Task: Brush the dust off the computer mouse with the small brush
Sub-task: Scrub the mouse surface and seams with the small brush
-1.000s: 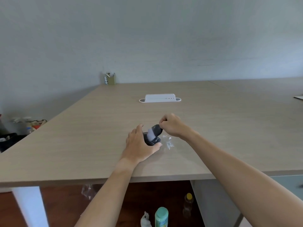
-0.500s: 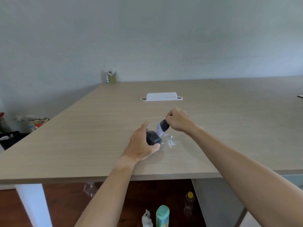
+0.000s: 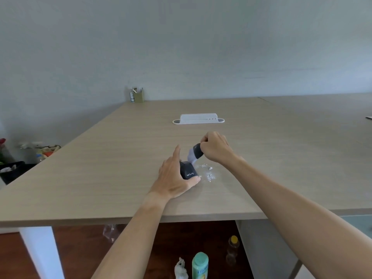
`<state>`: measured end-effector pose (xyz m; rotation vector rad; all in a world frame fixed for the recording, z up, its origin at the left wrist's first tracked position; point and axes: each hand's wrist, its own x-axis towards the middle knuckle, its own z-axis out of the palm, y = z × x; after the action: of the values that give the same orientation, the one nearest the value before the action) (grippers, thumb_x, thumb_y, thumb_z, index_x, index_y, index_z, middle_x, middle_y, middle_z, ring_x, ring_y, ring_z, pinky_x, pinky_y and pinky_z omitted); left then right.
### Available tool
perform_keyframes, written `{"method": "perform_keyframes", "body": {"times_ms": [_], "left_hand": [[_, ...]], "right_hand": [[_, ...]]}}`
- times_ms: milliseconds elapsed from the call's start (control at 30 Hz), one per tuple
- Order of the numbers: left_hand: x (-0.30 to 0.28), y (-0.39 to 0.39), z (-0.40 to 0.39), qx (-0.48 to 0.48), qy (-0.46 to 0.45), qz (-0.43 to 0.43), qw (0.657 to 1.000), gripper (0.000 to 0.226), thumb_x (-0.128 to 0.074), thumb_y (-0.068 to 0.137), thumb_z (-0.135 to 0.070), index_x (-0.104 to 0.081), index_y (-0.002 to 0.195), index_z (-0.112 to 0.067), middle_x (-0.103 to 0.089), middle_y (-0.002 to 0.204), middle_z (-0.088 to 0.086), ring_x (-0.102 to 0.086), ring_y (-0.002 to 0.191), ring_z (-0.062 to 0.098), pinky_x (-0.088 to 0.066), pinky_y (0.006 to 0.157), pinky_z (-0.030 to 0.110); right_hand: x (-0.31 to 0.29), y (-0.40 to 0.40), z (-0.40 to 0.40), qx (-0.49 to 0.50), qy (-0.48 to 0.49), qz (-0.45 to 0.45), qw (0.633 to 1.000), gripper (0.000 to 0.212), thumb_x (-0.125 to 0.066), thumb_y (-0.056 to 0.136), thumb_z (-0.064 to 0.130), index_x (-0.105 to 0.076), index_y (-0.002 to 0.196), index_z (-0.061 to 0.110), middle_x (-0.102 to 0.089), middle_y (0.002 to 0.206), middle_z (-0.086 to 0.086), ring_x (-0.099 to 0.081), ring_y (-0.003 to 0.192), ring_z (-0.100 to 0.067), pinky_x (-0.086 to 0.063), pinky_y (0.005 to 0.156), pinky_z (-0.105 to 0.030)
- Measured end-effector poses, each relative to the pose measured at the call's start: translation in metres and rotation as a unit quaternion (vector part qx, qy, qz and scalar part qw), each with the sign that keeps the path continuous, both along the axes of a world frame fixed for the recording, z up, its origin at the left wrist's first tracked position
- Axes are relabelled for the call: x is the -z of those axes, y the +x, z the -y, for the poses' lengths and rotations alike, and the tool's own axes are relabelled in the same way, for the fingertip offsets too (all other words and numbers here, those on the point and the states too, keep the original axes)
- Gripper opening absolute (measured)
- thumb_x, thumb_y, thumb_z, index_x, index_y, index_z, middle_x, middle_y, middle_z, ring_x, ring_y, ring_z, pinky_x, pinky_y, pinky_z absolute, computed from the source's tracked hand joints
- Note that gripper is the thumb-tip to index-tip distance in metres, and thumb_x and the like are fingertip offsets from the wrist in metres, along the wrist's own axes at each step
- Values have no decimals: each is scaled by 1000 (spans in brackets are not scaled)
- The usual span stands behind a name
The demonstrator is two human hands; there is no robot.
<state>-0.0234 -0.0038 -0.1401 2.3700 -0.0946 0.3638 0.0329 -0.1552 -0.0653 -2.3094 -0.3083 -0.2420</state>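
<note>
A black computer mouse [image 3: 188,171] with white lettering lies on the wooden table [image 3: 104,162]. My left hand [image 3: 174,178] grips it from the left side, thumb under its near end and index finger stretched out along its far side. My right hand [image 3: 215,148] is closed around the dark handle of a small brush [image 3: 194,154]. Its pale bristles point down and left and touch the mouse's far right edge. White dust crumbs [image 3: 208,173] lie on the table just right of the mouse.
A white oblong tray [image 3: 198,119] sits farther back on the table, and a small pen holder [image 3: 137,95] stands at the far corner by the wall. Below the front edge, bottles [image 3: 200,265] stand on the floor. Clutter and a dark bin [image 3: 12,171] are at the left.
The brush has swept off the top of the mouse toward its far right edge, my right hand moving right and away. More of the mouse shows beside my left hand.
</note>
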Motion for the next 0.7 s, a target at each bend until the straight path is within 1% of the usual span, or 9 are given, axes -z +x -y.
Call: {"method": "perform_keyframes", "body": {"times_ms": [67, 133, 233, 333, 467, 533, 567, 633, 700], "left_hand": [[-1, 0, 1, -7, 12, 2, 1000, 120, -75, 62, -62, -6, 154, -28, -48, 134, 0, -38, 130, 26, -29, 107, 39], [-2, 0, 3, -22, 22, 4, 999, 119, -75, 63, -63, -6, 154, -27, -48, 136, 1, -38, 131, 28, -27, 107, 39], [0, 1, 2, -23, 22, 2, 999, 118, -70, 60, -64, -9, 154, -27, -54, 124, -3, -43, 126, 27, -30, 106, 40], [0, 3, 1, -17, 20, 0, 1000, 116, -70, 61, -62, -11, 153, -27, -54, 121, -4, -45, 123, 26, -32, 105, 40], [-1, 3, 2, -16, 18, 10, 1000, 111, -76, 66, -55, -12, 152, -26, -50, 132, -1, -41, 128, 29, -32, 103, 38], [-1, 2, 3, -17, 12, 5, 1000, 113, -77, 67, -54, -11, 154, -25, -48, 136, 0, -39, 131, 28, -30, 106, 39], [-1, 1, 4, -17, 11, 4, 1000, 114, -78, 67, -53, -10, 154, -24, -49, 133, -1, -40, 131, 28, -30, 107, 39], [-1, 0, 4, -18, 10, 7, 1000, 115, -78, 66, -53, -10, 154, -23, -52, 123, -5, -43, 128, 28, -30, 107, 40], [-1, 2, 2, -16, 9, 5, 1000, 116, -77, 64, -56, -11, 154, -24, -53, 123, -4, -44, 126, 28, -31, 106, 40]], "right_hand": [[3, 1, -3, -39, 21, -36, 998, 14, -37, 69, 0, -47, 62, 8, -34, 61, -8, -27, 62, -22, -24, 52, -31], [7, 3, -2, -64, 19, -65, 996, 13, -37, 71, 2, -46, 63, 8, -35, 61, -8, -29, 61, -22, -26, 55, -32], [6, 5, 4, -38, -36, -25, 998, 22, -36, 71, -2, -32, 53, 10, -29, 56, -5, -27, 62, -22, -22, 49, -28], [1, 7, 9, -9, -34, 4, 999, 23, -36, 70, -3, -32, 53, 12, -29, 56, -5, -25, 60, -21, -19, 46, -28], [2, 4, 4, -86, 74, -91, 989, 21, -40, 68, 3, -32, 52, 15, -31, 53, -4, -32, 54, -22, -26, 47, -27], [8, 3, 4, -116, 64, -124, 983, 17, -39, 65, 3, -34, 52, 14, -33, 55, -5, -33, 53, -21, -29, 48, -30], [11, 2, 4, -114, 47, -119, 985, 18, -38, 64, 3, -33, 51, 14, -31, 53, -4, -31, 54, -21, -28, 50, -32], [12, 3, 6, -84, 0, -66, 994, 22, -37, 65, 0, -31, 50, 15, -28, 52, -4, -26, 57, -22, -25, 54, -34], [5, 3, 6, -44, -30, -7, 999, 20, -38, 67, -2, -39, 53, 12, -32, 57, -7, -26, 60, -21, -24, 53, -31]]}}
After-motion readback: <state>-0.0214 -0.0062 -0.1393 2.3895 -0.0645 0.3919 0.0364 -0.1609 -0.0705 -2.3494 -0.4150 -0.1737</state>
